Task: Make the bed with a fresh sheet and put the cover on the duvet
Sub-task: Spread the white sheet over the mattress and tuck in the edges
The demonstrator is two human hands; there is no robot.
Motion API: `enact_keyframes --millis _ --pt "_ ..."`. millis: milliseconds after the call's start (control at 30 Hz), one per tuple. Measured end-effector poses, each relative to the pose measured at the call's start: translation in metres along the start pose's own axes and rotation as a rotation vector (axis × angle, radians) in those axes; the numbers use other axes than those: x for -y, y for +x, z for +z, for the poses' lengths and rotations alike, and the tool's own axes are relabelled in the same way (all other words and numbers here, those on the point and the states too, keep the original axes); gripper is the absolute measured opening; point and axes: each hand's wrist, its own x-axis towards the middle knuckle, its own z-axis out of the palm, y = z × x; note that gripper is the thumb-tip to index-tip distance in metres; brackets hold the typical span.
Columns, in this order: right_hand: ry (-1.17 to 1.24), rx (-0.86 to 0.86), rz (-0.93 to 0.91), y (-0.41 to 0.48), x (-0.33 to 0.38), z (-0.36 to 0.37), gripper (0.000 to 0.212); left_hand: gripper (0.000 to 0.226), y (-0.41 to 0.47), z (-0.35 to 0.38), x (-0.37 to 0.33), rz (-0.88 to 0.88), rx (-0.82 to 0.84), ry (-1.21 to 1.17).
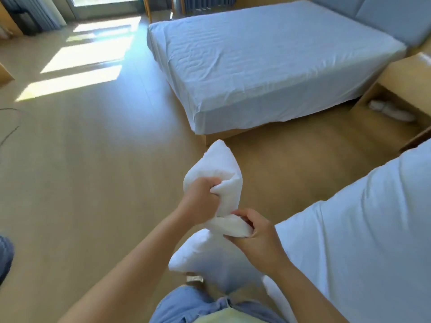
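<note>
1. The wooden nightstand (405, 73) stands just beside the head end of the bed (268, 66). Its open lower compartment holds pale white items (391, 111), too blurred to identify.
2. The bed itself is covered with a white sheet (245, 54). The sheet is pulled over the mattress and hangs down the near side and the foot end, and light creases run across its top.
3. A grey padded headboard (377, 12) runs behind the bed's head end.
4. The left hand (201, 198) is clenched in a fist round the upper part of a white padded bedding piece (219, 164). It is held in the air above the floor (93, 159), in front of the bed's near corner.
5. The right hand (255, 240) sits just below the left. Its fingers curl round a bunched, twisted neck of the same piece, and the thumb lies on top.
6. Above the left fist the piece sticks up in a point towards the bed. Below the right hand it widens again and hangs towards the person's jeans (198, 306).
7. Whether the piece is a pillow or a duvet corner cannot be told.
8. A large white bedding heap (363, 229) lies to the right of the hands, on the near side of the nightstand and well apart from the bed.
</note>
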Motion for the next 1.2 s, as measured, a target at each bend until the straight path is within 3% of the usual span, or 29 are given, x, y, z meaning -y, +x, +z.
enact_keyframes --millis 267,367,633,867,967,1100,1200 --pt "0.154 -0.245 -0.024 0.241 0.030 -0.082 0.028 0.027 0.281 -0.017 -0.095 0.246 0.009 0.099" --pt "0.170 -0.272 -0.038 0.331 0.028 -0.124 0.027 0.038 0.379 -0.006 -0.129 0.246 0.005 0.068" --pt "0.116 -0.492 -0.050 0.543 0.020 -0.287 0.015 0.019 0.628 0.067 -0.253 0.242 0.128 -0.092" --pt "0.032 -0.730 -0.112 0.725 0.028 -0.464 0.026 0.032 0.847 0.143 -0.391 0.346 0.203 -0.248" --pt "-0.014 -0.771 -0.115 0.811 0.032 -0.534 0.058 0.030 0.942 0.169 -0.441 0.363 0.229 -0.329" --pt "-0.121 -0.885 -0.190 0.928 0.051 -0.613 0.049 0.022 1.068 0.183 -0.507 0.351 0.278 -0.420" --pt "-0.166 -0.879 -0.229 1.021 0.062 -0.663 0.052 0.020 1.155 0.180 -0.542 0.298 0.224 -0.521"
